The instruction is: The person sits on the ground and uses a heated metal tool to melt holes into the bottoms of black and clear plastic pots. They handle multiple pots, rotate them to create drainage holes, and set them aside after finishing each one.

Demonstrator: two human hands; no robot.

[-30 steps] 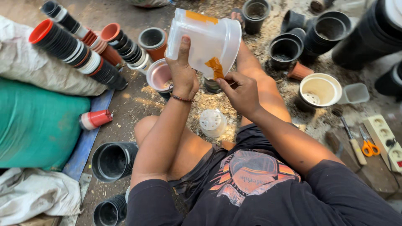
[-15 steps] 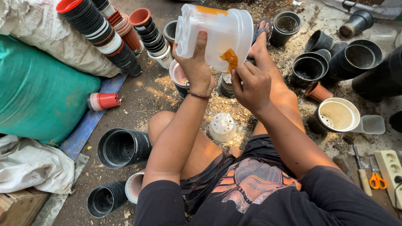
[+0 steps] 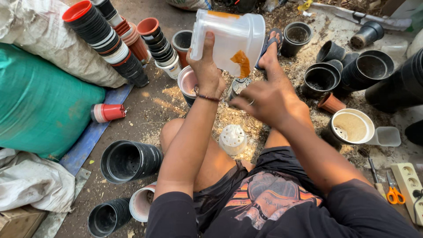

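Note:
My left hand (image 3: pixel 207 72) grips a translucent white plastic jug (image 3: pixel 229 39), held tilted on its side above the ground, with an orange patch on its wall. My right hand (image 3: pixel 264 99) hovers just below and to the right of the jug, fingers loosely curled and blurred, holding nothing that I can see. Under both hands lie a pink-lined pot (image 3: pixel 188 83), a small dark pot (image 3: pixel 240 86) and sawdust scattered on the ground. A small white perforated pot (image 3: pixel 232 139) lies upside down between my legs.
Stacks of black, white and terracotta pots (image 3: pixel 110 42) lie at the upper left beside a green sack (image 3: pixel 39 105). Black pots (image 3: pixel 130 161) lie at the lower left, more (image 3: pixel 370 66) stand at the right. A white pot of sawdust (image 3: pixel 351 126), orange scissors (image 3: pixel 394 194) and a power strip (image 3: pixel 412 180) are at right.
My right hand has come off the jug's orange patch and dropped lower. The view has shifted, so the jug and pots sit further right and up.

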